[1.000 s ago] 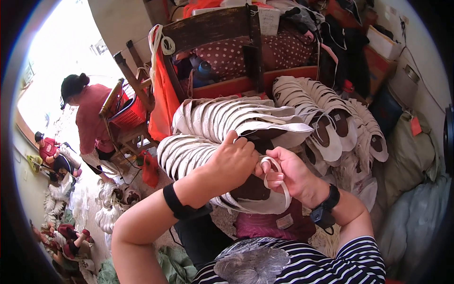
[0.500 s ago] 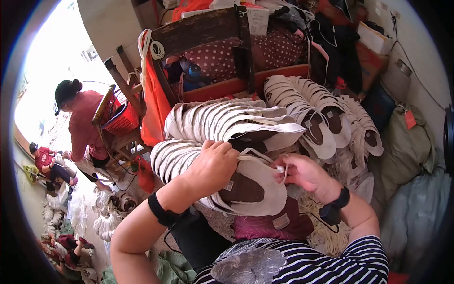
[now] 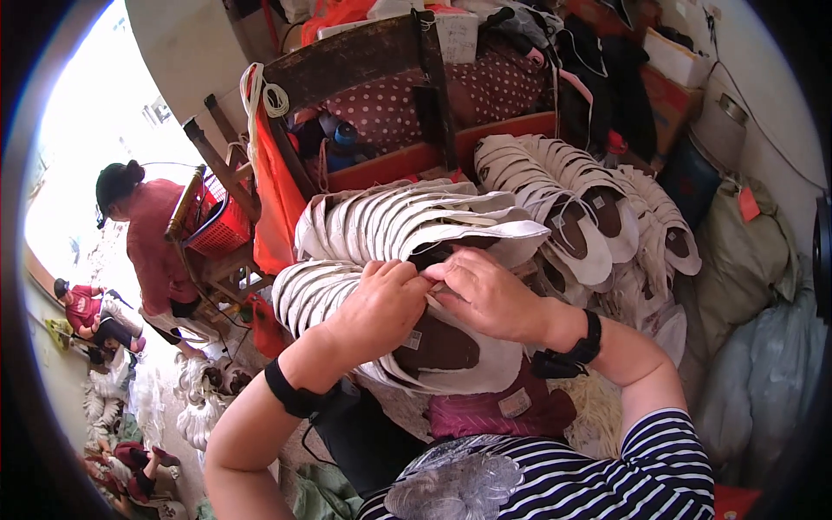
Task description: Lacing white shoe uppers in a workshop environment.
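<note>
A nested row of cream fabric shoe uppers [image 3: 498, 368] with brown insides lies in front of me, above my lap. Curled fingers of my left hand [image 3: 381, 303] close on the edge of the front shoe upper. My right hand [image 3: 498, 295] meets it over the opening, thumb and fingers pinched together beside the left fingertips. Whatever the right fingers hold is hidden. Just beyond both hands lies another row of nested cream uppers [image 3: 390, 221], its dark opening partly covered by my right hand.
More rows of uppers [image 3: 563, 191] lie to the right, near grey-green sacks [image 3: 737, 234]. A dark wooden chair back [image 3: 347, 65] and polka-dot cloth [image 3: 503, 91] stand behind. At left, a person in red [image 3: 160, 234] sits beside a red basket [image 3: 221, 225]; other people sit farther off.
My right hand has moved left and up to meet my left hand. The cream lace seen looped between the hands is now hidden. My left hand stays on the upper.
</note>
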Action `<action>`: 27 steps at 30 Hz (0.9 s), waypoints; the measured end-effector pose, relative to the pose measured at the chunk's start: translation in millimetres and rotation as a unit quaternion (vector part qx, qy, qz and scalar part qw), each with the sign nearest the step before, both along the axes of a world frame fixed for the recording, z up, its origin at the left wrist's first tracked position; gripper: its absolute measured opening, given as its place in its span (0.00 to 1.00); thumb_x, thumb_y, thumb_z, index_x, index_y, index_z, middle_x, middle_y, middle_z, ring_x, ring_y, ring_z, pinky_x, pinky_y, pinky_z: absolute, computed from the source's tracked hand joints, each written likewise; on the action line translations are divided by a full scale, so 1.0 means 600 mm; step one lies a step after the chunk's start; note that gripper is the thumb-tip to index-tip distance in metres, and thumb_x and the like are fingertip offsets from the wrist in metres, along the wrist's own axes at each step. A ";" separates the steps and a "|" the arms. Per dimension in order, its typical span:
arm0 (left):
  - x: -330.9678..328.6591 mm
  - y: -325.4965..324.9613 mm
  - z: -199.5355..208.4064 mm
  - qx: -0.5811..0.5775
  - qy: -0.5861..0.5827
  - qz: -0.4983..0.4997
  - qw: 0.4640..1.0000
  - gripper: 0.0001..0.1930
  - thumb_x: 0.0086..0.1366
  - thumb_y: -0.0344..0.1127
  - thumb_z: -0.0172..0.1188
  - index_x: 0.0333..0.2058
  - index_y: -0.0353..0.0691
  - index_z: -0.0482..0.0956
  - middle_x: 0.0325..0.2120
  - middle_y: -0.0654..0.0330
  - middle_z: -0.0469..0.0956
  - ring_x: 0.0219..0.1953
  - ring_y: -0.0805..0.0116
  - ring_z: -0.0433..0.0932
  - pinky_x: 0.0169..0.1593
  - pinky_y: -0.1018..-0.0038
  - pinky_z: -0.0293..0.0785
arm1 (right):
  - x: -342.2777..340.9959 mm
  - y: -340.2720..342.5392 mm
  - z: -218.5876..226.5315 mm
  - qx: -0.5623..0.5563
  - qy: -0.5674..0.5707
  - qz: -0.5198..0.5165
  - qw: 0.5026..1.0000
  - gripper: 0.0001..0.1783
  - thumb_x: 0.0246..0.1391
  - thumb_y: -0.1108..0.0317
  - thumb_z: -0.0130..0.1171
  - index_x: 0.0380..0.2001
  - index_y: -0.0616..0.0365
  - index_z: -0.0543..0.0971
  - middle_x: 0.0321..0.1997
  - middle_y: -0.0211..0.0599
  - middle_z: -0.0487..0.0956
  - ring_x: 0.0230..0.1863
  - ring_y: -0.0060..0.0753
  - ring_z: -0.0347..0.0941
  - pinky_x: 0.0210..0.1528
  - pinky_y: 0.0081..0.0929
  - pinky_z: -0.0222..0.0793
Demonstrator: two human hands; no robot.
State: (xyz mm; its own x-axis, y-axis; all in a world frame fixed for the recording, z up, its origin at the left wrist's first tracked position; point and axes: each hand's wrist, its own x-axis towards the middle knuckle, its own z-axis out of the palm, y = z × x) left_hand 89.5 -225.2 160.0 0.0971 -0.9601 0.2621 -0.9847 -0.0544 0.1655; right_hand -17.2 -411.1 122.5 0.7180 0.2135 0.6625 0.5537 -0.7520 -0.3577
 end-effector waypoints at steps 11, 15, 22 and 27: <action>0.000 0.001 -0.006 -0.101 0.232 0.078 0.964 0.10 0.60 0.24 0.54 0.38 0.36 0.83 0.29 0.53 0.76 0.36 0.58 0.77 0.43 0.68 0.73 | -0.043 0.029 -0.021 -0.033 0.039 0.043 0.998 0.06 0.52 0.67 0.58 0.30 0.56 0.73 0.21 0.41 0.75 0.25 0.45 0.76 0.26 0.39 0.70; 0.001 -0.003 -0.009 -0.123 0.259 0.117 0.951 0.08 0.57 0.24 0.58 0.34 0.36 0.84 0.27 0.54 0.78 0.35 0.60 0.78 0.42 0.69 0.74 | -0.038 0.021 0.003 -0.096 0.089 0.123 0.984 0.09 0.56 0.65 0.57 0.25 0.57 0.74 0.24 0.41 0.75 0.32 0.45 0.76 0.34 0.41 0.70; 0.012 -0.004 -0.012 -0.148 0.123 0.057 0.980 0.10 0.48 0.22 0.60 0.30 0.38 0.82 0.27 0.56 0.78 0.35 0.57 0.76 0.42 0.66 0.73 | 0.028 0.021 -0.002 0.283 0.165 0.010 0.945 0.09 0.57 0.71 0.55 0.40 0.63 0.77 0.37 0.48 0.78 0.40 0.42 0.78 0.41 0.32 0.72; 0.021 -0.015 0.027 -0.085 -0.075 -0.009 0.994 0.14 0.45 0.26 0.61 0.35 0.40 0.77 0.30 0.61 0.73 0.39 0.59 0.71 0.48 0.67 0.67 | 0.050 0.044 -0.025 0.293 0.183 0.014 0.938 0.10 0.55 0.72 0.56 0.40 0.64 0.77 0.35 0.48 0.80 0.38 0.37 0.79 0.41 0.31 0.72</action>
State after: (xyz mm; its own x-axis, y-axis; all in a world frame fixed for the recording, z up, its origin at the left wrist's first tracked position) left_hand 102.2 -234.2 176.4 0.0280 -0.9019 0.4310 -0.9995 -0.0202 0.0225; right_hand 12.8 -384.9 107.2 0.9200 -0.0882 0.3820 0.3293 -0.3549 -0.8750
